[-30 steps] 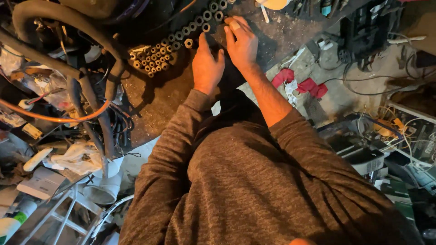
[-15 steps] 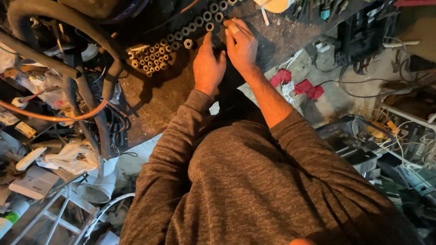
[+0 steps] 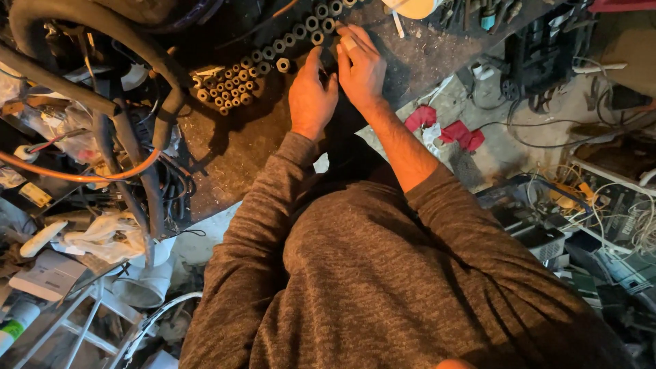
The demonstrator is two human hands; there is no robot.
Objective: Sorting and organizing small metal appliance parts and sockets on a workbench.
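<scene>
- On a dark, grimy workbench seen from above, a person in a grey-brown long-sleeved top leans forward with both arms stretched toward the far edge.
- The left hand lies palm down on the bench, fingers together and pointing away, thumb turned toward the other hand. Whether it grips anything underneath cannot be told.
- The right hand sits just beside it, touching or nearly touching, with its fingers curled down over a small dark object wedged between the two hands. That object is mostly hidden, so its kind cannot be made out.
- A curved row of metal rings, round and hollow like nuts or bushings, runs along the bench right at the fingertips of both hands.
- One single ring lies apart from the row, just left of the left hand.
- A tight cluster of smaller rings sits farther left, close to a thick black hose that arches over the bench.
- An orange cable crosses the tangle of hoses and clutter at the left.
- Red rags lie on the floor to the right of the right forearm, near loose wires.
- White plastic pipe pieces stand low at the left, below the bench edge.
</scene>
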